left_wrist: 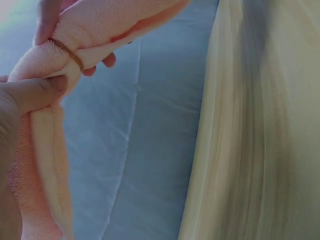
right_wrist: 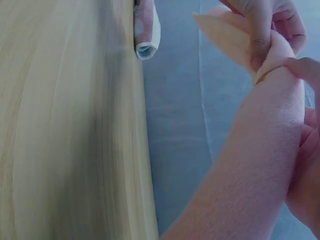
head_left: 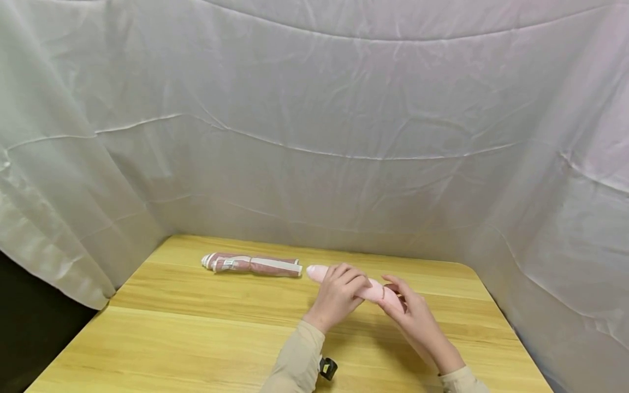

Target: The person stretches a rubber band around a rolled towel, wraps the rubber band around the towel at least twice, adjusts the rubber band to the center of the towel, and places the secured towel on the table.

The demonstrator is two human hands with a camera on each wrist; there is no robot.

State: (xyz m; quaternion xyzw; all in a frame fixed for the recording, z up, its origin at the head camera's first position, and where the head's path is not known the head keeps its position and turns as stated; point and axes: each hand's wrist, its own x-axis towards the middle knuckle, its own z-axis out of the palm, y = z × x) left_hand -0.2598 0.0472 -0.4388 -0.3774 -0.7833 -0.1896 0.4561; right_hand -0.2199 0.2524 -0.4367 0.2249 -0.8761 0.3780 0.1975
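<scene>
A rolled pink towel (head_left: 369, 292) is held above the wooden table by both hands, and its soft pile shows in the right wrist view (right_wrist: 255, 135). A thin brown rubber band (left_wrist: 68, 53) circles the roll between the hands. My left hand (head_left: 339, 289) grips the roll on the left of the band, thumb pressed on the towel close to it. My right hand (head_left: 413, 311) holds the other part, with fingertips at the band (right_wrist: 270, 74). The roll bends at the band in the left wrist view.
On the table (head_left: 196, 327), left of the hands, lies a rolled dusty-pink and white cloth (head_left: 270, 266) with a thin band about its middle. Pale curtains (head_left: 314, 136) hang behind the table and along its sides. A small black device (head_left: 328, 368) sits by the left sleeve.
</scene>
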